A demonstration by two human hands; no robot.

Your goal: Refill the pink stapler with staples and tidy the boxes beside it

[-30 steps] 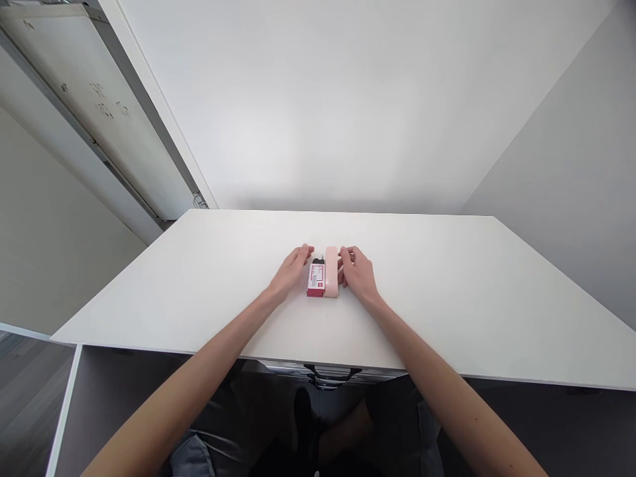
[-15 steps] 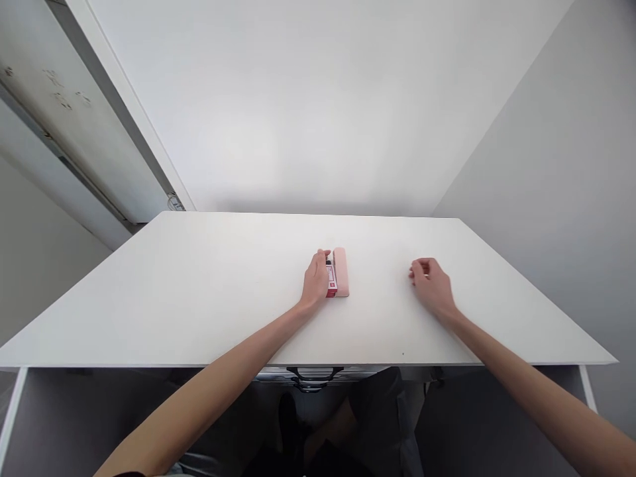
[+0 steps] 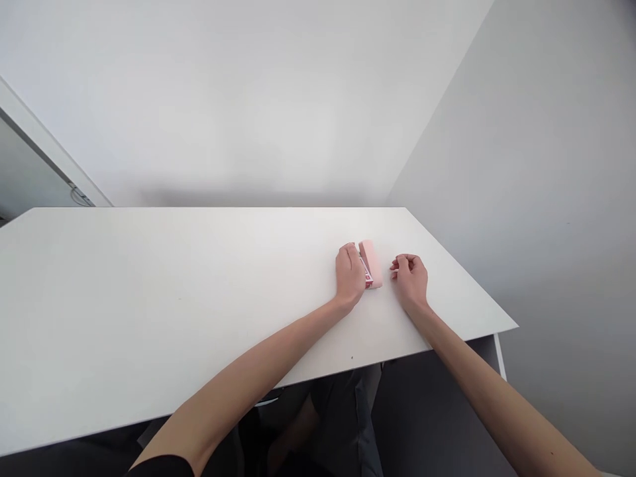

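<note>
A pink oblong case (image 3: 372,264) lies on the white tabletop (image 3: 223,278). Tucked against its left side is a small red and white box (image 3: 368,275), largely covered by my left hand (image 3: 350,270). The fingers of that hand are bent and closed about the box, and its far end is hidden. To the right of the pink case, a short gap away, my right hand (image 3: 411,275) rests on the table. Its fingers are loosely curled and a little apart, with nothing visible in them.
A white wall (image 3: 248,119) rises behind the table, and a grey wall (image 3: 546,165) stands at the right. Under the table's front edge there is a dark open space beside my legs (image 3: 332,417). A door frame shows at the far left.
My view has swung to the right. My left hand has gone from lying along the box to fingers curled over it, and the box and case are now tilted. My right hand is closer to the case.
</note>
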